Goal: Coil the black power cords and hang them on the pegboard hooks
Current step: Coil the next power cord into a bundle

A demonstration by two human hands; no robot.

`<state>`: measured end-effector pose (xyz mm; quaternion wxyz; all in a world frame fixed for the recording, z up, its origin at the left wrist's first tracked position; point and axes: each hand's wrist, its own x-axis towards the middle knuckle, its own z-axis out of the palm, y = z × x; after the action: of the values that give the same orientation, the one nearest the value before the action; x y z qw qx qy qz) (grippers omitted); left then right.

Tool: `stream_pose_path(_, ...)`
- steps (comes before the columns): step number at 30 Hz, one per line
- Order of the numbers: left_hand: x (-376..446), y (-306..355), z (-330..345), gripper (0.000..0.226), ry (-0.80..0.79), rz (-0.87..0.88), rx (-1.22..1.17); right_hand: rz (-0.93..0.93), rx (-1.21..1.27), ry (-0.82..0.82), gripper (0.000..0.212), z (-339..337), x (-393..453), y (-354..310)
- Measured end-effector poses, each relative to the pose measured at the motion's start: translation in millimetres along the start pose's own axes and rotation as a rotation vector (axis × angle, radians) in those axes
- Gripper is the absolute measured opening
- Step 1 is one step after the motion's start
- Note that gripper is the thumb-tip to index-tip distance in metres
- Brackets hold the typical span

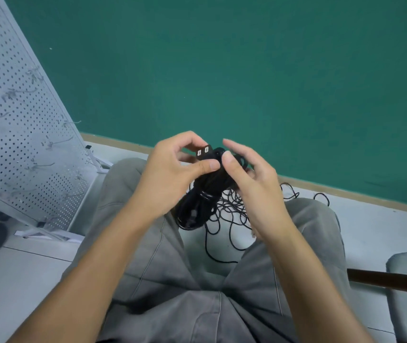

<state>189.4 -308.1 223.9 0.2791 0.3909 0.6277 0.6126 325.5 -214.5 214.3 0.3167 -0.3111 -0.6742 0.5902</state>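
Black cord, already wound into a tight bundle (197, 204) with a band of wraps round its middle, hangs below the person's fingers, so one coil looks nearly finished. Its two-pin plug (203, 152) sticks up between the two hands. Nothing black hangs on the white pegboard (24, 134), which leans well off to the left of the fingers with its hooks bare as far as can be seen. A loose tangle of thinner black cord (229, 214) lies on the floor beneath the hands, not yet coiled, so most of the task appears to remain. The left hand (172, 174) grips the top of the bundle, thumb pressed across it and fingers curled behind the plug. The right hand (249, 174) pinches the cord just beside that thumb, its other fingers loosely spread.
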Motion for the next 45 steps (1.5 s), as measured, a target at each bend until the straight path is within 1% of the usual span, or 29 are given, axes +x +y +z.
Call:
stream_pose_path(2,13.0,2.1,-2.7,0.021,0.022,0.003,0.007,-0.035,-0.047,0.042,0.037,4.9,12.5,-0.3)
stream_pose_path(5,35.9,5.9,-7.4,0.018,0.066,0.031,0.021,-0.016,-0.003,0.081,0.032,9.3,36.5,-0.4)
stream_pose_path(9,78.9,6.1,-18.5,0.018,0.135,0.087,0.133,0.059,0.076,0.008,0.052,14.3,80.5,-2.1)
stream_pose_path(11,105.4,2.8,-29.0,0.017,0.178,0.093,0.191,0.065,0.082,-0.026,0.05,17.9,104.2,-2.0)
stream_pose_path(14,145.9,-9.9,-53.0,0.016,0.236,0.068,0.323,0.074,-0.031,-0.067,0.053,19.1,138.3,7.3)
stream_pose_path(16,171.9,-21.8,-72.6,0.016,0.251,0.044,0.413,0.082,-0.124,-0.085,0.051,17.6,162.9,17.2)
stream_pose_path(20,220.6,-55.8,-110.8,0.02,0.302,-0.054,0.551,0.097,-0.265,-0.143,0.036,21.2,213.9,44.6)
stream_pose_path(22,237.5,-80.2,-129.2,0.02,0.333,-0.113,0.612,0.104,-0.34,-0.191,0.032,27.4,234.7,63.7)
stream_pose_path(27,254.0,-154.1,-171.5,0.022,0.36,-0.294,0.77,0.094,-0.525,-0.347,0.034,49.1,274.2,117.6)
stream_pose_path(31,248.8,-230.4,-195.3,0.02,0.38,-0.449,0.872,0.108,-0.647,-0.453,0.035,65.7,296.3,169.8)
stream_pose_path(34,243.4,-286.3,-215.1,0.022,0.303,-0.567,0.987,0.136,-0.726,-0.531,0.036,77.4,314.1,209.5)
stream_pose_path(37,234.8,-345.9,-231.4,0.023,0.142,-0.679,1.067,0.175,-0.77,-0.588,0.035,86.8,324.1,246.9)
stream_pose_path(39,230.5,-384.0,-236.6,0.023,0.077,-0.753,1.099,0.207,-0.794,-0.614,0.034,93.3,331.8,275.2)
stream_pose_path(43,222.1,-425.9,-232.6,0.029,-0.065,-0.777,1.225,0.315,-0.783,-0.629,0.036,100.4,338.9,321.2)
stream_pose_path(45,225.6,-442.0,-226.2,0.028,-0.104,-0.818,1.225,0.358,-0.795,-0.615,0.037,96.8,340.9,340.6)
